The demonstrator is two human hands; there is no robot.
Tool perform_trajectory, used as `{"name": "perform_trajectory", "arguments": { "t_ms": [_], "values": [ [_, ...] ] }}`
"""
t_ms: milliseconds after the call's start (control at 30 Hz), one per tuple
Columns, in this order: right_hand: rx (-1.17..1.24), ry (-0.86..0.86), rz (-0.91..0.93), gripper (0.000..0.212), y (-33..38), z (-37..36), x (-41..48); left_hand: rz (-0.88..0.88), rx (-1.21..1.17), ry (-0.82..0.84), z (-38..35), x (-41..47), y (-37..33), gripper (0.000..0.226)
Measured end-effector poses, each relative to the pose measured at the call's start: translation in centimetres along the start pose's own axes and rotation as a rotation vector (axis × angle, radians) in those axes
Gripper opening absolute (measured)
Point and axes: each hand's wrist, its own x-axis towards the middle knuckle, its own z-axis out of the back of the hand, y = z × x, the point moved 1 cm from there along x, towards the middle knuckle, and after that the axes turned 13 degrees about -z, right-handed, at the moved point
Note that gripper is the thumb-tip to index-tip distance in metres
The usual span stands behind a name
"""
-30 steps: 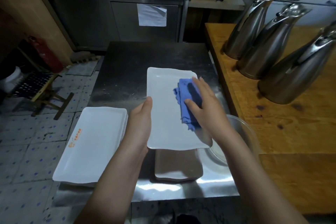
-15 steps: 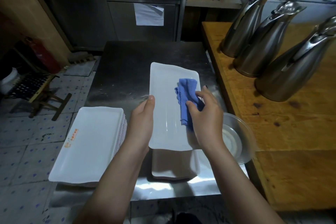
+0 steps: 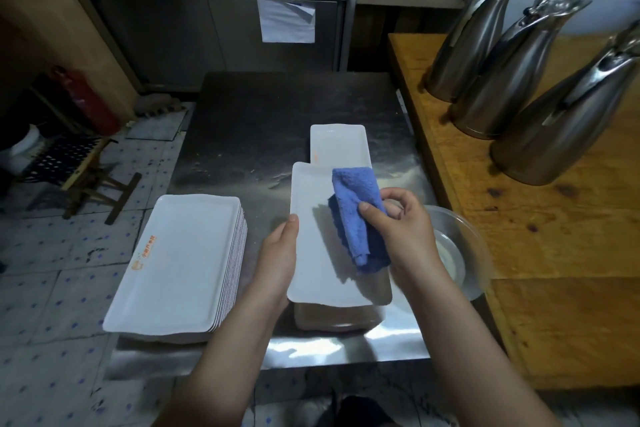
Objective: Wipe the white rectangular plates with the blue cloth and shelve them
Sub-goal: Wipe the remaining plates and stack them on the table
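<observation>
Head view, plate stack [image 3: 180, 263], steel jugs [image 3: 498, 80], bowl [image 3: 465, 253]

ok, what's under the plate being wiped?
White plate shows past its far end, shadowed plate edge below the near end. Held plate covers the rest; same stack or not, unclear.

The left hand [image 3: 277, 260] and right hand [image 3: 405, 229] are bare, as are both forearms [image 3: 235, 340], nails cut short.
</observation>
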Motion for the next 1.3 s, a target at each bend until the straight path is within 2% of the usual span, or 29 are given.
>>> {"name": "perform_trajectory", "arguments": {
  "t_ms": [200,333,433,567,667,933,1033,1167,1300],
  "values": [
    [0.156,0.041,-0.280,0.029,-2.6,0.8,-0.1,0.055,0.071,-0.008,1.3,-0.6,3.6,0.033],
    [0.186,0.029,-0.362,0.020,-3.8,1.0,-0.4,0.058,0.174,-0.003,1.7,-0.8,5.1,0.035],
    [0.215,0.011,-0.400,0.018,-4.4,1.0,-0.5,-0.043,0.383,-0.034,1.8,-0.6,6.0,0.044],
    [0.214,-0.015,-0.436,0.018,-4.8,1.1,-0.3,-0.228,0.680,-0.129,1.4,-0.6,6.7,0.036],
    [0.210,-0.033,-0.436,0.013,-5.3,1.3,0.0,-0.270,0.798,-0.130,1.1,0.1,7.7,0.031],
    [0.221,-0.055,-0.451,0.013,-6.3,1.5,1.1,-0.169,0.828,0.003,0.2,1.5,8.7,0.041],
    [0.264,-0.019,-0.455,0.007,-6.1,1.7,2.1,-0.153,0.701,-0.018,0.3,2.8,7.9,0.051],
    [0.254,0.006,-0.442,0.004,-4.8,1.7,4.9,-0.215,0.587,-0.082,-0.3,6.4,6.0,0.037],
    [0.220,0.012,-0.439,0.004,-2.6,1.5,8.8,-0.167,0.555,-0.099,-1.9,11.8,4.5,0.026]
  ]
}}
